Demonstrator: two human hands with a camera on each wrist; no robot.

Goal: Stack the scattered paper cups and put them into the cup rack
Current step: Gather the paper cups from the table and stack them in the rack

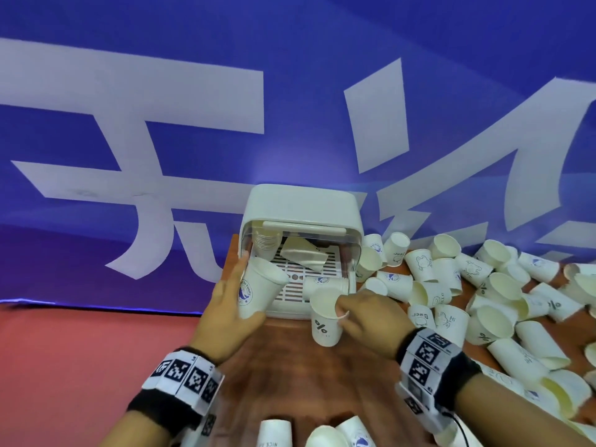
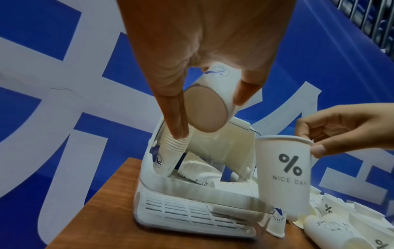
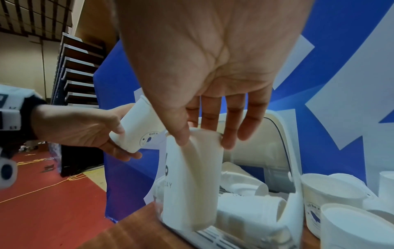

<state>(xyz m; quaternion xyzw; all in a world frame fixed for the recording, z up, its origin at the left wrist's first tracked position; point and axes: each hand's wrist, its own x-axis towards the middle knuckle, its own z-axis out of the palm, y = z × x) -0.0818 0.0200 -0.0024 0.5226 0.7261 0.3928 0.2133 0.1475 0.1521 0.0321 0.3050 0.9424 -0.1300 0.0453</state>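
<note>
Paper cups [image 1: 493, 321] lie scattered in a loose heap over the wooden tabletop [image 1: 290, 375], mostly at 3 o'clock of the cup rack [image 1: 300, 217]; a few more sit at the near edge, 6 o'clock. Cup rack: white housing, clear lid raised, slotted floor visible. Inside it, a nested stack of cups [image 2: 170, 151] leans at the rack's 9 o'clock side, with other stacks lying on the floor of the rack.

Left hand [image 1: 225, 314]: grip clamped on a blue-logo cup [image 1: 258, 291], thumb on one side, fingers on the other. Cup tilted, base toward the wrist, mouth toward the rack opening, held in the air at the rack's front left corner.

Right hand [image 1: 371, 317]: grip pinching the rim of an upright "% NICE DAY" cup [image 1: 325, 321], thumb outside the rim, index fingertip at the rim. Cup held just in front of the rack, at 3 o'clock of the left-hand cup; the two cups are apart.

Blue banner [image 1: 193, 91] with large white characters stands behind the tabletop; red floor [image 1: 80, 350] at 9 o'clock.
</note>
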